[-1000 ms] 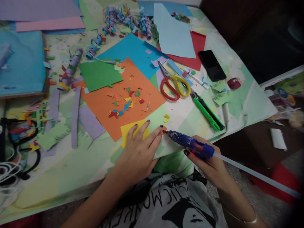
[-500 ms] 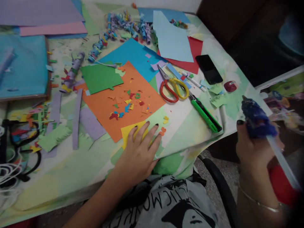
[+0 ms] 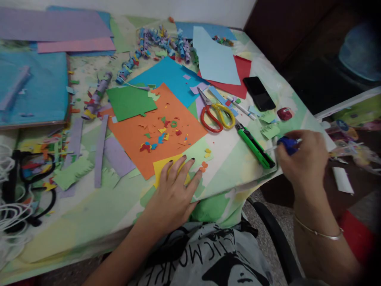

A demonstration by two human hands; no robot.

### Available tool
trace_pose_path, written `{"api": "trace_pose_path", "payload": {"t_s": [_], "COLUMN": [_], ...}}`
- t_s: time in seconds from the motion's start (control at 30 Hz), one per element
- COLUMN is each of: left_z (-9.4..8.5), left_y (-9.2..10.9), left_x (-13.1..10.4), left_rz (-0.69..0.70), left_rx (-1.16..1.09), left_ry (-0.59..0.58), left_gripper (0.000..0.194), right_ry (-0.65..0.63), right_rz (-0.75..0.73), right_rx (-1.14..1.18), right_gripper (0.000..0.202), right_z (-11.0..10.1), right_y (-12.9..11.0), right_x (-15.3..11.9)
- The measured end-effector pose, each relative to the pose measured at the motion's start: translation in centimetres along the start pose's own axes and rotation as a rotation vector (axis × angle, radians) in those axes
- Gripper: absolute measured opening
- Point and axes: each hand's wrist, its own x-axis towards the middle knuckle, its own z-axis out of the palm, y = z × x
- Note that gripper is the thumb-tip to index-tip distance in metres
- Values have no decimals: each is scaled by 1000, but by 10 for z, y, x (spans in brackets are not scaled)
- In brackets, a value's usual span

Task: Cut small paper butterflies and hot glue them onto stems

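My left hand point(image 3: 175, 190) lies flat with fingers spread on a small yellow paper point(image 3: 158, 170) near the table's front edge. Just beyond its fingertips are a yellow cutout point(image 3: 207, 152) and an orange flower-shaped cutout point(image 3: 204, 167). At the table's right edge, my right hand point(image 3: 308, 159) is closed around a blue glue gun point(image 3: 288, 145), mostly hidden by the fingers. Left of that hand lies a green box cutter point(image 3: 255, 147), with red-and-yellow scissors point(image 3: 214, 115) beyond it. An orange sheet point(image 3: 133, 145) strewn with paper scraps is ahead of my left hand.
A black phone point(image 3: 259, 93) and a dark red object point(image 3: 285, 114) lie at the right. Blue sheets, a green sheet point(image 3: 131, 103) and rolled paper tubes point(image 3: 99, 93) cover the back. White cables point(image 3: 13, 218) are at the left; a chair arm point(image 3: 272, 230) stands below the table.
My right hand has swung left toward the table edge and turned the glue gun, which is now mostly covered by the fingers. My left hand stays on the yellow paper.
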Motion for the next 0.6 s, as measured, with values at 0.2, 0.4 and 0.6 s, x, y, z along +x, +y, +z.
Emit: {"api": "trace_pose_path", "payload": {"t_s": [0.2, 0.4, 0.6], "left_z": [-3, -2, 0], "left_y": [0, 0, -1], "left_x": [0, -1, -1], "left_rz": [-22, -16, -15], "left_rx": [4, 21, 18], "left_ry": [-13, -2, 9], "left_gripper": [60, 62, 62], "right_ry": [-610, -701, -859], "right_rz": [-400, -489, -278], "right_rx": [596, 517, 832], "right_gripper": [10, 9, 7], "right_z": [9, 32, 26], "right_y": [-97, -118, -111], "right_x": [11, 27, 22]}}
